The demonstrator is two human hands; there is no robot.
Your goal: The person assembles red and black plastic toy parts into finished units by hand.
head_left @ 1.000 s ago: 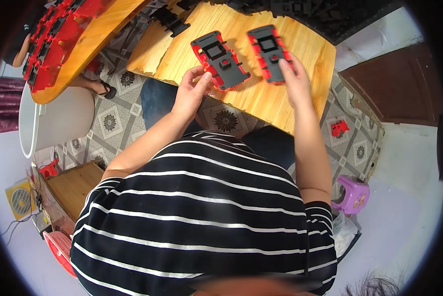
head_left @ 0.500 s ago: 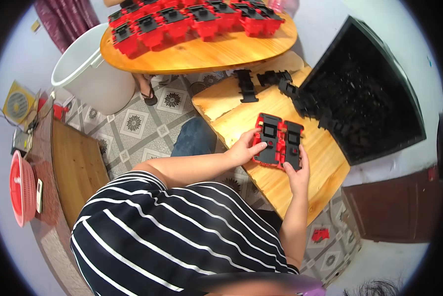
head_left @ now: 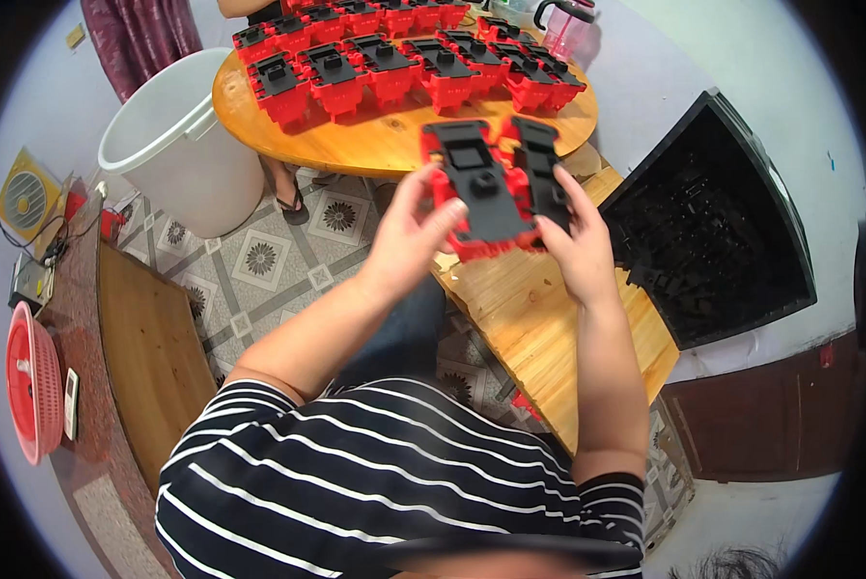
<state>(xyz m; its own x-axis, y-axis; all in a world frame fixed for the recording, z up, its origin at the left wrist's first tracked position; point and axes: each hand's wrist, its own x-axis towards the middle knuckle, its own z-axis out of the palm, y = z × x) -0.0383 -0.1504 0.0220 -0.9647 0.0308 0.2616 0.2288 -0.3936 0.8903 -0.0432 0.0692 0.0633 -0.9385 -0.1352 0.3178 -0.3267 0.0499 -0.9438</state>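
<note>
Between my hands, in the air over the wooden bench, is a pair of red plastic housings with black covers, side by side. My left hand (head_left: 409, 232) grips the left housing (head_left: 486, 207) by its outer edge, thumb on top near the black cover's raised knob. Around the outer side of the right housing (head_left: 541, 159) my right hand (head_left: 583, 241) is closed, its thumb at the near corner. Whether the two housings are joined cannot be made out. Farther off, an oval table (head_left: 356, 150) bears rows of similar red-and-black housings (head_left: 385, 68).
A large black tray (head_left: 713, 222) of black plastic parts leans at the right, beside the wooden bench (head_left: 510, 309). A white bin (head_left: 177, 159) stands at the left. A pink basket (head_left: 35, 386) is on the left counter. Another person's foot (head_left: 290, 198) shows under the oval table.
Both hands have raised the pair of housings off the bench and carried it away from me toward the oval table. My view has shifted slightly too.
</note>
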